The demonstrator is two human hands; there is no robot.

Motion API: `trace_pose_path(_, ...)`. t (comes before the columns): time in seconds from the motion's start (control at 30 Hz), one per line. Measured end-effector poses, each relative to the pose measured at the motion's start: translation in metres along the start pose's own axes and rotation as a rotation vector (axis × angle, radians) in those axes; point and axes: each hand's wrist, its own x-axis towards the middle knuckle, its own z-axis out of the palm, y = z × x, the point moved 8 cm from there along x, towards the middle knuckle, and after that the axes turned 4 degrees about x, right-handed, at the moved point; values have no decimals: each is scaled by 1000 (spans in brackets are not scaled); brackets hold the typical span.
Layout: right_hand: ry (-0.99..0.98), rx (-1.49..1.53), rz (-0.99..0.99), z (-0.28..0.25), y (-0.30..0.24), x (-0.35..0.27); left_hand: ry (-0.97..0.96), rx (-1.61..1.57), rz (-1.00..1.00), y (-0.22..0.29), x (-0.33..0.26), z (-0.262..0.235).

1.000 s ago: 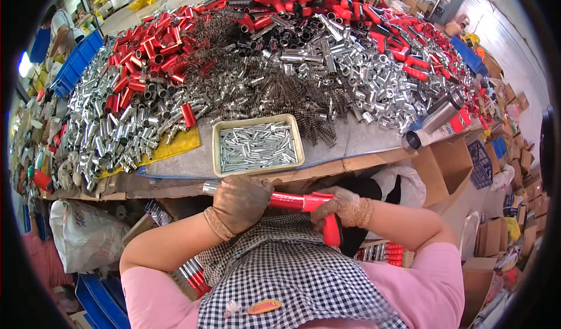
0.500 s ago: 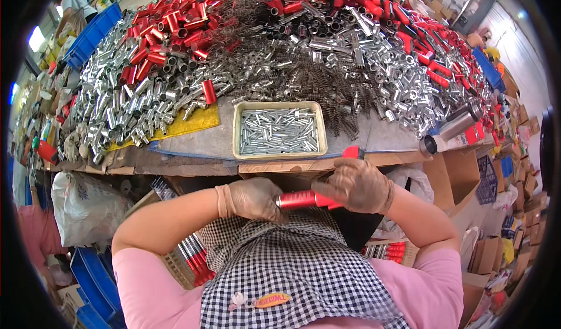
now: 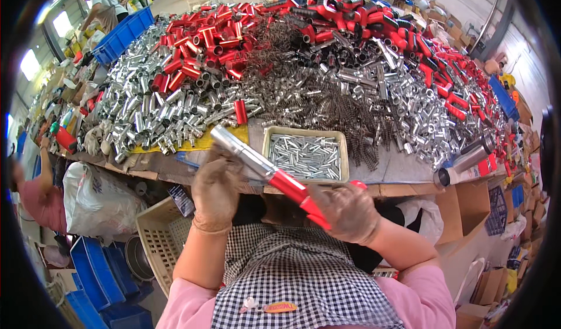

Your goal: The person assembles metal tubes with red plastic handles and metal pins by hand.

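My right hand [image 3: 350, 212] is closed round the red handle end of a red-and-silver tubular tool [image 3: 257, 162]. The tool slants up to the left, its silver end over the bench's near edge. My left hand [image 3: 216, 194] is raised beside the silver part, its fingers smeared by motion and partly behind the tube, so I cannot tell whether they touch it. Both hands wear thin, stained gloves. Just beyond the tool stands a cream tray [image 3: 345, 153] of small metal pins [image 3: 304, 155]. A short red tube [image 3: 240, 112] stands behind it.
Heaped over the bench are red tubes [image 3: 204, 36], silver tubes [image 3: 146, 112], dark springs [image 3: 356, 118] and red handles [image 3: 403, 36]. A beige plastic basket [image 3: 155, 247] and a white sack [image 3: 96, 197] lie below left. An open carton [image 3: 461, 209] stands right. Other people are at left.
The silver part of the tool now shows and points up-left; before, only its red part showed between my hands. My left hand has lifted and moved left. My view has shifted.
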Motion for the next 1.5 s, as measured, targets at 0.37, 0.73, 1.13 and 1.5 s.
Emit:
trace_pose_path(0.37,-177,847,117,81,-49,30,-518,-581,-205,33,-4,10)
trace_pose_path(0.73,-512,845,-216,93,-55,133,-1432,-516,-43,57,-44,-7)
trace_pose_path(1.13,-661,-171,362,241,135,290,-1302,-213,-818,-66,-65,-45)
trace_pose_path(1.5,-514,-13,365,201,131,252,-800,307,-506,-39,-48,-30)
